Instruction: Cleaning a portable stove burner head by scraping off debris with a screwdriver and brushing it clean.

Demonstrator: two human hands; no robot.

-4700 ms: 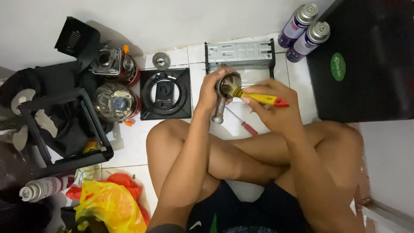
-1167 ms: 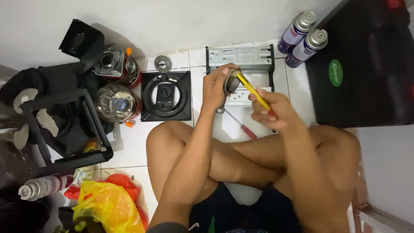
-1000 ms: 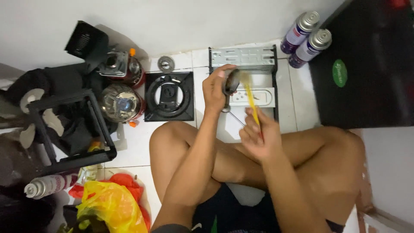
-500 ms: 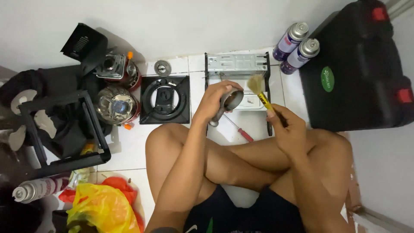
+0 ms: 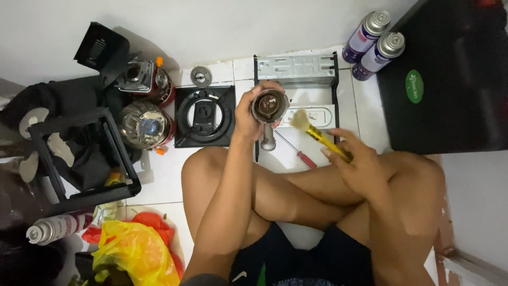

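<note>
I sit cross-legged on white floor tiles. My left hand grips a round metal burner part with a short stem, its dirty cup facing up. My right hand holds a yellow-handled paintbrush; its pale bristles point up-left, a little to the right of the burner part and apart from it.
A black stove top plate and a grey metal stove chassis lie ahead. A red-handled screwdriver rests on the tiles. Two spray cans and a black case stand right; black frame, lamps, and yellow bag left.
The brush was sweeping inside the burner part a second ago; now my right hand has drawn it away to the right. My left hand has tilted the part's cup up toward me.
</note>
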